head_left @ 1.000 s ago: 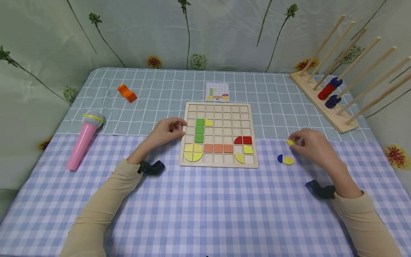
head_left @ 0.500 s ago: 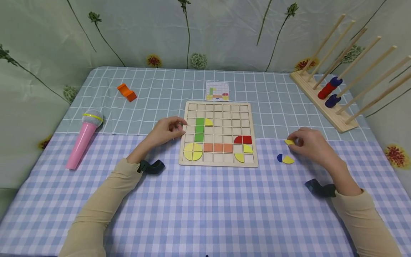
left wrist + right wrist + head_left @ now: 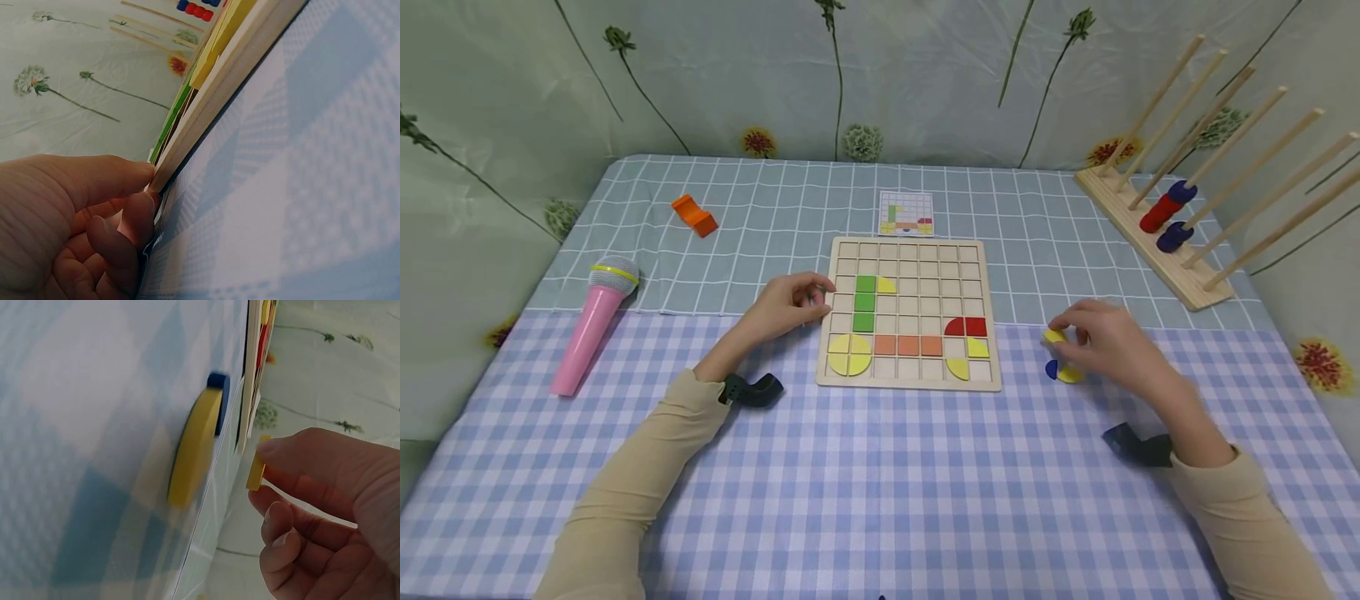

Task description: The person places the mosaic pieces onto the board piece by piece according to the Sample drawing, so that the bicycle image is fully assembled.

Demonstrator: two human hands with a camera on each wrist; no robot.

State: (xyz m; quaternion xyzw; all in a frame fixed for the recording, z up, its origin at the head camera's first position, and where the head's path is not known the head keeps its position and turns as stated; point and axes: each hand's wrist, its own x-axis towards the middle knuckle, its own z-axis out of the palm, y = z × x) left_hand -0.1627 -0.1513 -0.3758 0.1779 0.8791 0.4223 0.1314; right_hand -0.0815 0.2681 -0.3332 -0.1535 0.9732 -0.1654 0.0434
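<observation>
My right hand [image 3: 1101, 342] pinches a yellow quarter-circle piece [image 3: 255, 472] between thumb and fingertips, held up off the cloth at the right of the wooden grid board [image 3: 928, 260]. Below that hand, a blue rounded piece [image 3: 1051, 369] and another yellow quarter-circle piece [image 3: 197, 450] lie side by side on the cloth. At the board's left edge, my left hand [image 3: 784, 308] holds the rim with thumb and index finger, its other fingers curled. On the board lie green squares [image 3: 865, 303], orange squares [image 3: 907, 345], red pieces [image 3: 975, 327] and several yellow quarter circles [image 3: 850, 355].
Behind the board is a small printed pattern card [image 3: 906, 214]. A pink toy microphone [image 3: 591, 329] and an orange block [image 3: 695, 216] lie at the left. A wooden peg rack [image 3: 1150, 237] with red and blue beads stands at the back right.
My right hand has moved left with the yellow quarter-circle piece, now over the two loose pieces and partly covering the yellow one. The left hand stays at the board's edge.
</observation>
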